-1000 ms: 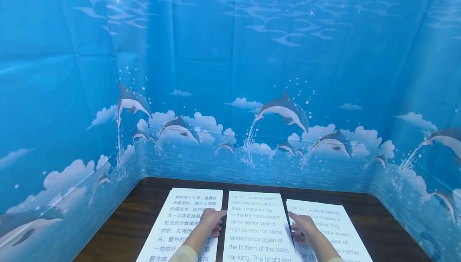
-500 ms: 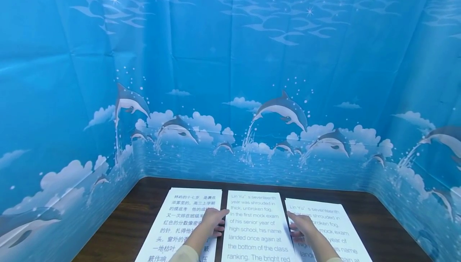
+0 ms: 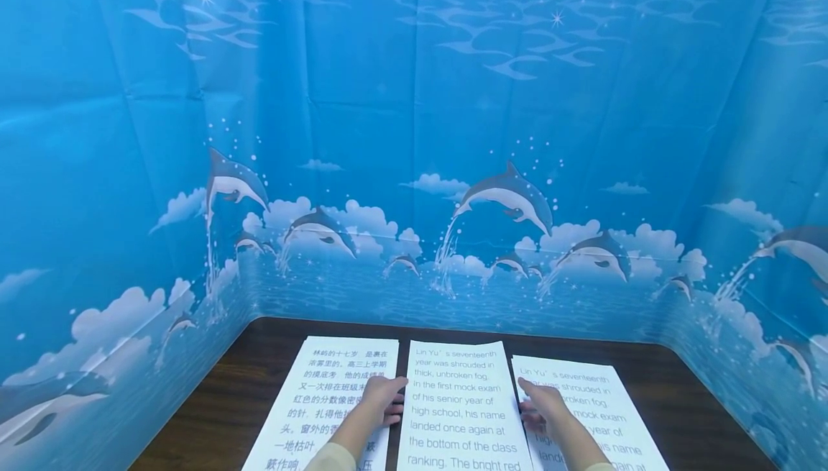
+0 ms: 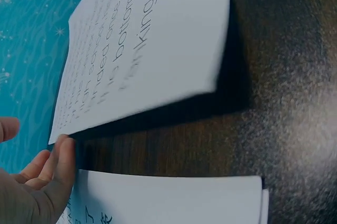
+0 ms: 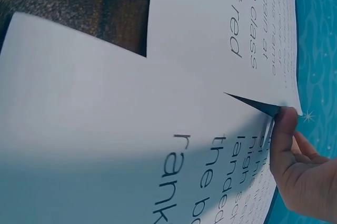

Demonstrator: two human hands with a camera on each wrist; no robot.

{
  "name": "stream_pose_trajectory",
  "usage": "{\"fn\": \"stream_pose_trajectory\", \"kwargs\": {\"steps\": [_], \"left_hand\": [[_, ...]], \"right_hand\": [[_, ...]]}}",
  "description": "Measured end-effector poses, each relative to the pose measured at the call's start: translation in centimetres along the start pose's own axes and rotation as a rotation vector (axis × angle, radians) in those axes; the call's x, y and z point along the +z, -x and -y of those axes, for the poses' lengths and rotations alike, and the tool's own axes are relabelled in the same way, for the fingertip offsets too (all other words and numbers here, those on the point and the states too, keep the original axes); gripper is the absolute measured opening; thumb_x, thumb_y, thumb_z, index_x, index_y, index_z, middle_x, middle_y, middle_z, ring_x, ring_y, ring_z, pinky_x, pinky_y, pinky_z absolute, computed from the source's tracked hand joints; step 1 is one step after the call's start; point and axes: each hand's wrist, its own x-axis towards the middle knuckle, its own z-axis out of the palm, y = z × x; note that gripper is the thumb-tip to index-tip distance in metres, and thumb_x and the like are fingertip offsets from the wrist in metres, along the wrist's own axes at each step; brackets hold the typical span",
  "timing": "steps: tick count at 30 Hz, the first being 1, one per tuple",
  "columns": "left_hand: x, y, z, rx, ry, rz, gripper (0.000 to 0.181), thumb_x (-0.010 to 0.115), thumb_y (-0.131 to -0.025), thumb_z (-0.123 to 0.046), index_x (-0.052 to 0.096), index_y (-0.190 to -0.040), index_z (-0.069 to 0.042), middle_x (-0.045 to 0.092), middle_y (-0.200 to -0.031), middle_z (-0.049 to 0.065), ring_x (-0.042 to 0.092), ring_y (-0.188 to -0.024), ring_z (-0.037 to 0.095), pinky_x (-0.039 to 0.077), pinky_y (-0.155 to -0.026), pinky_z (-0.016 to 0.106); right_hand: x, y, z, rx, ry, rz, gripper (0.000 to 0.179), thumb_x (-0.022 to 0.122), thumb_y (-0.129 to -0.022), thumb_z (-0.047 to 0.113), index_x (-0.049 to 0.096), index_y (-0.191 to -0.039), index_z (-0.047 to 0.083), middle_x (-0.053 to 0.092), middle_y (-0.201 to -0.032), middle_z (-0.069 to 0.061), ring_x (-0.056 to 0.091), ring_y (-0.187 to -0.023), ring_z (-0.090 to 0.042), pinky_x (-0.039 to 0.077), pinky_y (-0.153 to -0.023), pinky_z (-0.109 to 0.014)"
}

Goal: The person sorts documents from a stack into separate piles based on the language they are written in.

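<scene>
A white sheet of paper (image 3: 459, 413) printed with large English text is held between both hands in the middle of the head view. My left hand (image 3: 382, 395) holds its left edge, thumb tip right at the margin. On the opposite edge, my right hand (image 3: 545, 408) has its thumb and fingertips at the paper. The left wrist view shows the sheet's near corner (image 4: 202, 89) raised, with a dark shadow below. Beneath the left hand lies a stack with Chinese text (image 3: 317, 403); under the right lies another English page (image 3: 604, 403).
The papers are on a dark wood-grain table (image 3: 213, 399). A blue curtain (image 3: 414, 133) with dolphins and clouds printed on it encloses the far edge and both sides.
Both hands keep almost the same place. The middle sheet's top edge now bows, its upper corners slightly higher. The head view has shifted very little.
</scene>
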Motion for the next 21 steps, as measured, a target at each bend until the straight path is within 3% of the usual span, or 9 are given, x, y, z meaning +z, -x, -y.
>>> {"fn": "stream_pose_trajectory", "kwargs": {"steps": [8,16,21], "left_hand": [[0.2,0.0,0.4,0.014,0.050,0.028,0.043,0.056,-0.076,-0.010,0.041,-0.106,0.016,0.057,-0.076,0.012,0.056,-0.061,0.020,0.049,-0.053,0.028],[0.4,0.3,0.5,0.031,0.034,0.057,0.031,0.054,-0.072,0.001,0.048,-0.100,0.012,0.053,-0.075,0.014,0.055,-0.064,0.021,0.049,-0.054,0.028],[0.5,0.5,0.6,0.064,-0.009,0.064,0.027,0.053,-0.073,0.003,0.053,-0.100,0.007,0.051,-0.076,0.013,0.053,-0.066,0.021,0.049,-0.053,0.028]], "right_hand": [[0.6,-2.1,-1.3,0.006,-0.002,-0.033,0.059,0.055,-0.081,0.033,0.037,-0.116,-0.011,0.057,-0.083,-0.020,0.056,-0.071,-0.026,0.047,-0.056,-0.029],[0.6,0.3,-0.7,-0.054,0.020,-0.003,0.038,0.059,-0.076,0.013,0.049,-0.102,-0.013,0.055,-0.078,-0.017,0.054,-0.068,-0.024,0.046,-0.052,-0.027],[0.8,1.1,-0.9,-0.087,0.010,0.033,0.034,0.057,-0.077,0.009,0.050,-0.102,-0.013,0.053,-0.078,-0.017,0.053,-0.067,-0.023,0.046,-0.056,-0.030]]}}
